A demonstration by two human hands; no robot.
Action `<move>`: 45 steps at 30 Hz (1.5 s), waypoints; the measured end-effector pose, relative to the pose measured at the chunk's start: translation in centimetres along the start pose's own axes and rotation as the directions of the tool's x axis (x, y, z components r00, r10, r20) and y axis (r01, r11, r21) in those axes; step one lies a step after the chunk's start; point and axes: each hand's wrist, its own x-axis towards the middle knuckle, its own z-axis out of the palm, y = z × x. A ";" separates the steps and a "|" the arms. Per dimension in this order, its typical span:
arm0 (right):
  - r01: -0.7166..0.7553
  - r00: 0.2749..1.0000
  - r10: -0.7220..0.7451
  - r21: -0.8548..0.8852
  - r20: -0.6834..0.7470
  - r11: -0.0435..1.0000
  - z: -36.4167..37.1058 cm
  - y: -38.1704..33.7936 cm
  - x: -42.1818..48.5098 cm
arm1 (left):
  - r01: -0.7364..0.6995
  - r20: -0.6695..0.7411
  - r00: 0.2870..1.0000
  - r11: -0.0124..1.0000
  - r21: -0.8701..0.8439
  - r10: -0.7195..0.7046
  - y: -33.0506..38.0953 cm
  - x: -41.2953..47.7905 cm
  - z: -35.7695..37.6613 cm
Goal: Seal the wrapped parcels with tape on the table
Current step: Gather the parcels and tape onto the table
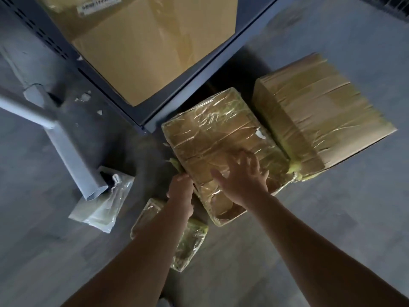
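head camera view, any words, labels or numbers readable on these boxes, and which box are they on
None can be read.
White label on the big cardboard box on the table: dark print that looks like a barcode or number line, too blurred to read.
Small white patch on the wrapped parcel: a torn scrap, no text visible.
Taped box on the right: no print visible.
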 end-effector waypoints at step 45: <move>0.040 0.996 -0.002 0.396 -0.095 0.917 -39.7 -17.5 -38.8 | -0.517 -0.081 0.833 0.822 0.237 0.547 18.8 -56.9 -17.6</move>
